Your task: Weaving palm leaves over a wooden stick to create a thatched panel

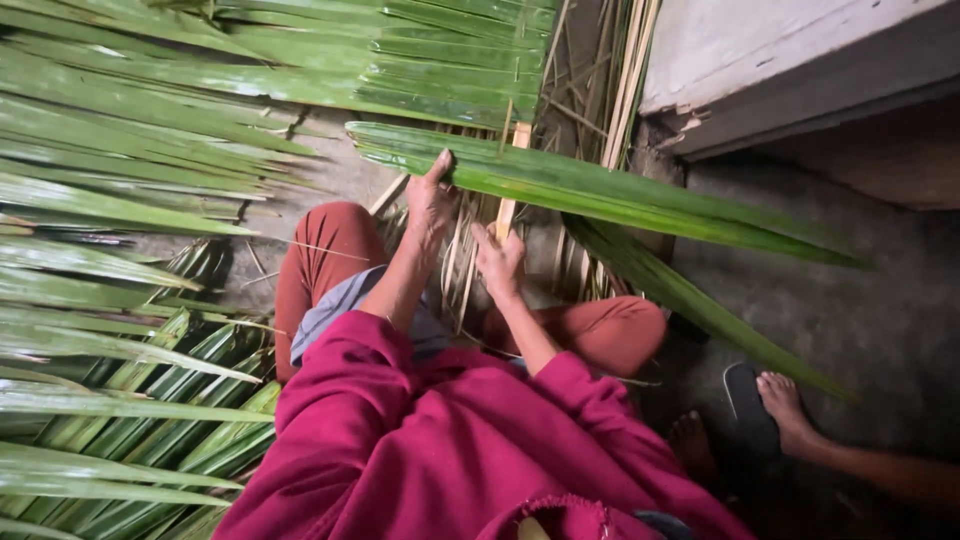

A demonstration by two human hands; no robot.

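— Magenta sleeves [450,440] fill the bottom of my feed, with rust-red trousers [330,250] on folded knees just past them. What are the hands doing?

— From where I sit, the left hand [430,205] is closed on the near edge of a long green palm leaf [600,190], thumb up over the blade. That leaf lies across the lap and runs off to the right, touching a second green blade [700,305] that slants down over the concrete floor [860,300].

— And the right hand?

— The right hand [498,262] sits lower, fingers curled among the dry pale strips [480,230] between the knees. I cannot tell whether it truly grips one or only presses on them.

— How far along does it look?

— My guess is early to midway. A woven green panel [450,60] lies beyond the knees, looking already worked, while fronds [110,330] piled on the left appear untouched.

— Anything in the way?

— Another person's bare foot [785,405], half on a dark sandal [745,400], rests near the slanting blade's tip. A worn wooden ledge [780,60] crowds the upper right, with thin sticks [625,80] leaning beside it.
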